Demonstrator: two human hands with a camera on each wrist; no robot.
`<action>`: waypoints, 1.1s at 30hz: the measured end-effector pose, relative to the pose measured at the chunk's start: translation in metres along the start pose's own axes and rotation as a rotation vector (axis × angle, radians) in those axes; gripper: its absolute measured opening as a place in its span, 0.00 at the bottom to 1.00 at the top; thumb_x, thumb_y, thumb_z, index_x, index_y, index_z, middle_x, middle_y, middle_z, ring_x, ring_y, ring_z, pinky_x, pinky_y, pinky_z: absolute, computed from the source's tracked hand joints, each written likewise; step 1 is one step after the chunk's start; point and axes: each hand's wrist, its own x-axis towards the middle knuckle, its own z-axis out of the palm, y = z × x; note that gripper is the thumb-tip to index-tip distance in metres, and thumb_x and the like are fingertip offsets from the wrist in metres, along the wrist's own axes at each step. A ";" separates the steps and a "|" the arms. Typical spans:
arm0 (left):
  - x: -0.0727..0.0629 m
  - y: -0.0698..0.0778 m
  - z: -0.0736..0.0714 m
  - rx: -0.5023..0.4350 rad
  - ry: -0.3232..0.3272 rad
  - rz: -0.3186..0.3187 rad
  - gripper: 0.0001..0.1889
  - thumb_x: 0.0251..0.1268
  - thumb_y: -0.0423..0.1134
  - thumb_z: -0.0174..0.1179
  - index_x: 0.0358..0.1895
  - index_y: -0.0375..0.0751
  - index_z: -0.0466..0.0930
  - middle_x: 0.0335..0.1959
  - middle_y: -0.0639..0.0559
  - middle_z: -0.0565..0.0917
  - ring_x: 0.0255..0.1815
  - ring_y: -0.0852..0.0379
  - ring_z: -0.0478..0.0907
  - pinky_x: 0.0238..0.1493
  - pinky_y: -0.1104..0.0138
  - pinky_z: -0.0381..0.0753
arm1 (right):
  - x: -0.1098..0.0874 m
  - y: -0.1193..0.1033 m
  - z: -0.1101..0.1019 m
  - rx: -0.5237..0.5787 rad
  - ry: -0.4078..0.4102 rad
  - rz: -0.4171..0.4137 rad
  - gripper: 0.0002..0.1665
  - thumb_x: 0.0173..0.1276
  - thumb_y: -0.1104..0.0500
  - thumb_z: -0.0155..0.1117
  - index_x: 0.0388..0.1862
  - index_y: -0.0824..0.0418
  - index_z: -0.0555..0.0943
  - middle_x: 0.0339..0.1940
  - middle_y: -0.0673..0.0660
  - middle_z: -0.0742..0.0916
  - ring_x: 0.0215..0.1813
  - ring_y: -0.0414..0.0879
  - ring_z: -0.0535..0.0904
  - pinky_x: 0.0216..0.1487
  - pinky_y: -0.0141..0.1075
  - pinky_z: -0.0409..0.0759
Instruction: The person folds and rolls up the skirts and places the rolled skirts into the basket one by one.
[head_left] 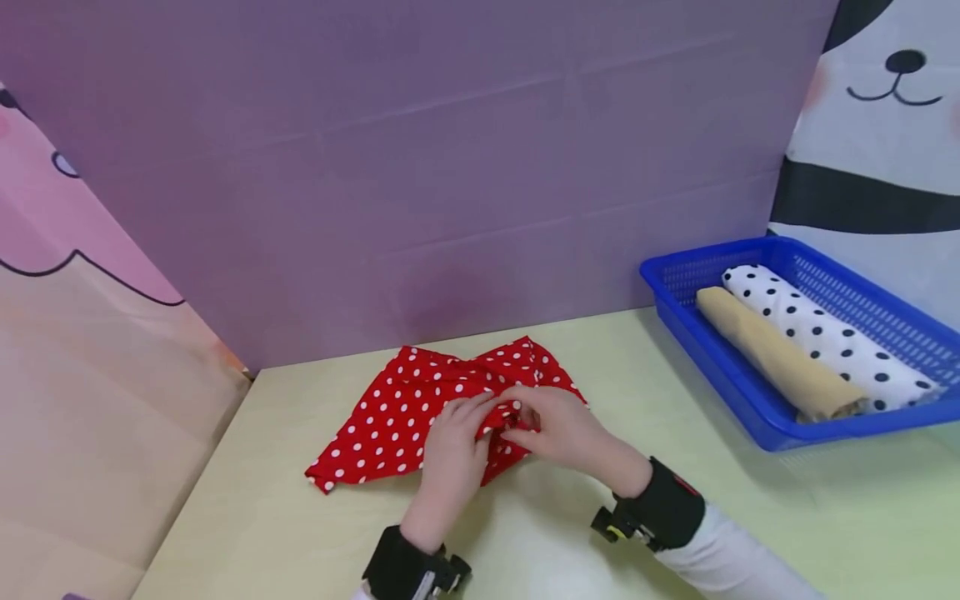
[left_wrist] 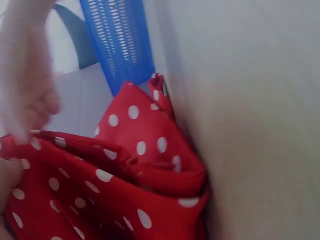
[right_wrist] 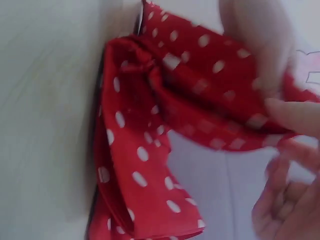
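A red cloth with white polka dots [head_left: 390,417] lies on the table, its corners spread to the left and the back. Over its front right part both hands work close together. My left hand [head_left: 453,450] grips a fold of it, thumb and fingers on the fabric at the edge of the left wrist view. With thumb and forefinger, my right hand [right_wrist: 295,175] pinches a raised, twisted strip of the cloth [right_wrist: 210,130]. The strip runs down to a gathered bunch near the tabletop. My palms hide part of the gathered fabric in the head view.
A blue plastic basket [head_left: 720,367] stands at the right. In it lie a rolled beige cloth [head_left: 780,354] and a rolled white cloth with black dots [head_left: 832,337]. A purple sheet [head_left: 450,167] hangs behind the pale table [head_left: 247,517].
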 end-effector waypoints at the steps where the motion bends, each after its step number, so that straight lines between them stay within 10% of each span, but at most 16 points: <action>1: 0.000 0.000 -0.001 -0.032 0.014 0.000 0.23 0.54 0.34 0.68 0.56 0.43 0.79 0.55 0.49 0.81 0.53 0.51 0.76 0.53 0.56 0.79 | 0.000 0.002 0.001 -0.036 0.033 0.007 0.22 0.54 0.56 0.74 0.49 0.57 0.81 0.28 0.47 0.80 0.29 0.36 0.73 0.30 0.27 0.74; 17: -0.002 0.010 -0.023 -0.332 0.224 -0.014 0.19 0.58 0.31 0.63 0.54 0.43 0.81 0.50 0.51 0.84 0.52 0.54 0.79 0.49 0.60 0.81 | 0.007 0.023 0.021 -0.161 0.018 0.266 0.24 0.45 0.62 0.77 0.44 0.62 0.82 0.40 0.55 0.84 0.43 0.49 0.80 0.45 0.44 0.81; 26: -0.001 -0.006 -0.050 -0.424 0.388 -0.041 0.15 0.62 0.28 0.58 0.52 0.41 0.81 0.49 0.48 0.84 0.51 0.54 0.79 0.49 0.64 0.81 | 0.006 0.062 0.006 -0.343 0.119 0.222 0.15 0.44 0.69 0.72 0.34 0.59 0.86 0.36 0.56 0.85 0.42 0.55 0.78 0.40 0.49 0.77; 33: -0.005 -0.015 -0.063 -0.460 0.436 -0.116 0.11 0.65 0.28 0.55 0.48 0.36 0.82 0.41 0.45 0.85 0.38 0.60 0.77 0.40 0.75 0.77 | 0.003 0.095 -0.017 -0.278 0.181 0.234 0.13 0.49 0.73 0.65 0.33 0.62 0.87 0.37 0.61 0.87 0.42 0.59 0.79 0.43 0.53 0.77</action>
